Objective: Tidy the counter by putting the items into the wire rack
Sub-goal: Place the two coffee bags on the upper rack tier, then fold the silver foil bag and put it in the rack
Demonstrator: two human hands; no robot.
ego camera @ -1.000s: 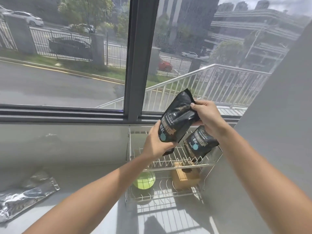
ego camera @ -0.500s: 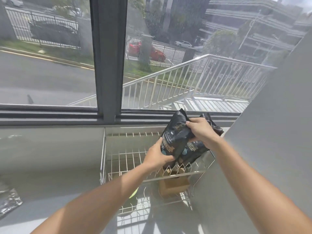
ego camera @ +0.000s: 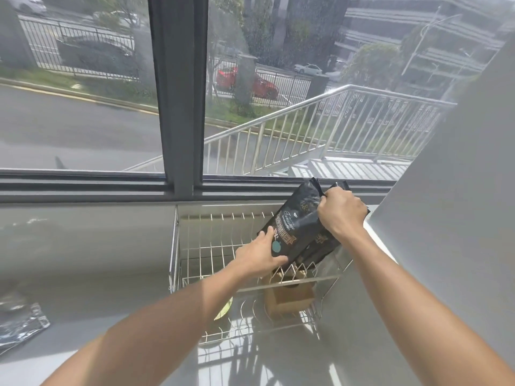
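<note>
A two-tier wire rack (ego camera: 195,246) stands on the counter against the window wall. A black pouch (ego camera: 295,229) with gold lettering leans on the right side of the rack's upper tier. My right hand (ego camera: 341,211) grips its top edge and my left hand (ego camera: 260,256) presses on its lower left corner. A second black pouch (ego camera: 320,250) stands right behind it, mostly hidden. On the lower tier sit a brown cardboard box (ego camera: 288,298) and a green dish (ego camera: 224,312), the dish half hidden by my left forearm.
A silver foil bag (ego camera: 21,327) lies on the grey counter (ego camera: 83,274) at the far left. A grey wall (ego camera: 459,218) rises close on the rack's right. The window sill (ego camera: 111,188) runs just behind the rack.
The black pouch has come down from above the rack onto the upper tier, against the second pouch. The camera has swung right, so the rack now sits nearer the middle.
</note>
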